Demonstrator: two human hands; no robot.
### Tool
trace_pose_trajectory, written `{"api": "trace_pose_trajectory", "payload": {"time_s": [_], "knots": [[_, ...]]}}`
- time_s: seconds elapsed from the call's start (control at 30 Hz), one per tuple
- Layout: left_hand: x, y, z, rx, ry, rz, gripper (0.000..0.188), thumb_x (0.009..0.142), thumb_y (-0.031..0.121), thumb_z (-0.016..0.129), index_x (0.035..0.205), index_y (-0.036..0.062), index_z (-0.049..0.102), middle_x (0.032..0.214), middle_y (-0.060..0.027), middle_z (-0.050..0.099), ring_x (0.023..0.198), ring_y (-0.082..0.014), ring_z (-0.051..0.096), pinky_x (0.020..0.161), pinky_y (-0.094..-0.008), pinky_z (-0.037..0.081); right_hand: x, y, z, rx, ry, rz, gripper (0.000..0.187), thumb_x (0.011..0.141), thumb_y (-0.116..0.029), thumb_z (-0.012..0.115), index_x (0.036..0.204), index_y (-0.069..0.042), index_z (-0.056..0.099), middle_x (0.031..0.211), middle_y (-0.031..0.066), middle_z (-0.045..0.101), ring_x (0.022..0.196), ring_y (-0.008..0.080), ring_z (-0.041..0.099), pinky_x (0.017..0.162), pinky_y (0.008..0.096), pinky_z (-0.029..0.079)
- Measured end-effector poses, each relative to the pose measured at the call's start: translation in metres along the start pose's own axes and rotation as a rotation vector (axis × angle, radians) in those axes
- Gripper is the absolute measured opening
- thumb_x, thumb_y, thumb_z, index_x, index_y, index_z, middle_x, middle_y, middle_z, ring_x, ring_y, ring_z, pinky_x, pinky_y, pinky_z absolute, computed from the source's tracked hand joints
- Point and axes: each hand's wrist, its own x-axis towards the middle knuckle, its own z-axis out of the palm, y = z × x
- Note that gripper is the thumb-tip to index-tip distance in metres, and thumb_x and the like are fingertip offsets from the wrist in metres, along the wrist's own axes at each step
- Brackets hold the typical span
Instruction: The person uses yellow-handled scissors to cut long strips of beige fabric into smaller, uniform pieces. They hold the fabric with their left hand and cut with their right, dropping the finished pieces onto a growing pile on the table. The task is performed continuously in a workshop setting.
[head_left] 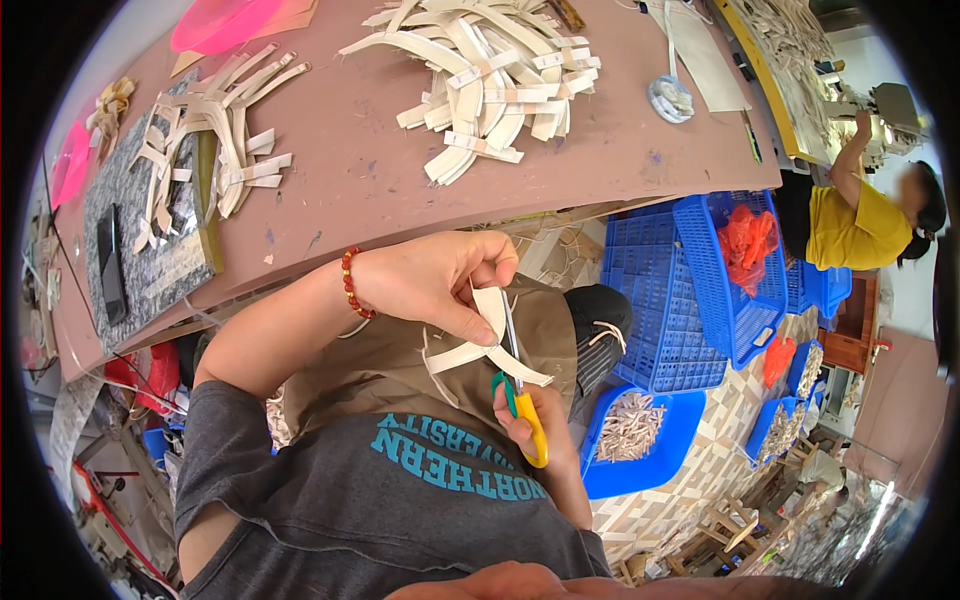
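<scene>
My left hand (430, 285), with a beaded bracelet at the wrist, pinches a cream strap piece (489, 304) between thumb and fingers above my lap. The piece branches into narrow strips at its lower end, and a thin thread or trimming dangles beside it. In my right hand (556, 428) is a pair of scissors (534, 432) with yellow and green handles. Their blades point upward along the right edge of the strap piece. Whether the blades are parted is hard to make out.
On the brown table lie a large pile of cream straps (500, 90) and a smaller bunch (232, 125) beside a dark phone (110, 265). Blue crates (655, 300) and a blue tub (665, 465) of small pieces stand at right. A person in yellow (850, 225) works beyond.
</scene>
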Motion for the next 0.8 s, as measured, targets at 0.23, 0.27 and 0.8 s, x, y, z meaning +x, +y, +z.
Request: {"api": "trace_pose_trajectory", "payload": {"time_s": [0.23, 0.27, 0.8], "knots": [[-0.003, -0.001, -0.002, -0.201, -0.004, 0.067, 0.044, 0.074, 0.0, 0.072, 0.103, 0.0049, 0.04, 0.083, -0.008, 0.061, 0.073, -0.0109, 0.06, 0.06, -0.0217, 0.048, 0.001, 0.015, -0.001, 0.231, 0.116, -0.055, 0.039, 0.081, -0.037, 0.068, 0.085, -0.001, 0.055, 0.068, -0.0004, 0.049, 0.057, 0.0067, 0.045, 0.051, 0.0211, 0.036], [-0.003, -0.011, -0.006, -0.312, -0.025, 0.119, 0.044, 0.075, 0.002, 0.071, 0.106, 0.0046, 0.041, 0.082, -0.0089, 0.061, 0.071, -0.012, 0.059, 0.06, -0.0228, 0.048, 0.0, 0.018, -0.001, 0.303, 0.186, -0.038, 0.039, 0.082, -0.038, 0.067, 0.087, -0.002, 0.054, 0.069, 0.0001, 0.049, 0.056, 0.007, 0.044, 0.05, 0.0211, 0.035], [-0.019, -0.027, -0.011, -1.322, 0.218, 0.499, 0.026, 0.092, 0.007, 0.046, 0.117, 0.0003, 0.046, 0.084, -0.0006, 0.042, 0.066, -0.0089, 0.04, 0.06, -0.0222, 0.039, 0.016, 0.054, 0.004, 0.324, 0.156, -0.184, 0.056, 0.086, -0.054, 0.052, 0.094, 0.001, 0.049, 0.068, 0.0022, 0.044, 0.056, 0.0087, 0.042, 0.049, 0.0227, 0.035]]}}
